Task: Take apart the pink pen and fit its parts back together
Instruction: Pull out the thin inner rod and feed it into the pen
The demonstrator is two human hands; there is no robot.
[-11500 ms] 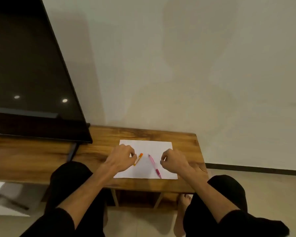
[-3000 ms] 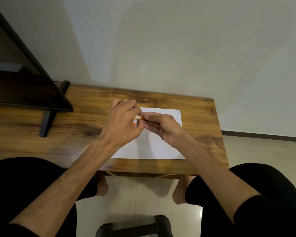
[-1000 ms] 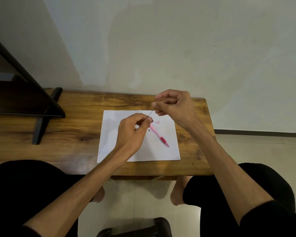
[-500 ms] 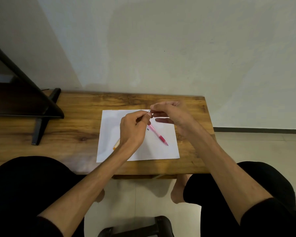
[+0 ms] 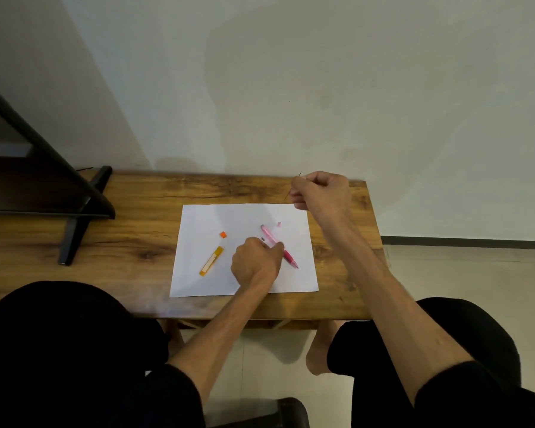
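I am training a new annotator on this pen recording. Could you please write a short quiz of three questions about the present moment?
1. True or false: the pink pen lies on the white sheet of paper.
2. Which hand holds the thin dark rod above the table? A) left hand B) right hand C) neither
3. Fill in: the small orange cap lies apart from the ______ case, farther from the person.

Key
1. True. The left hand reaches down to it.
2. B. The right hand pinches it near the table's far edge.
3. Orange.
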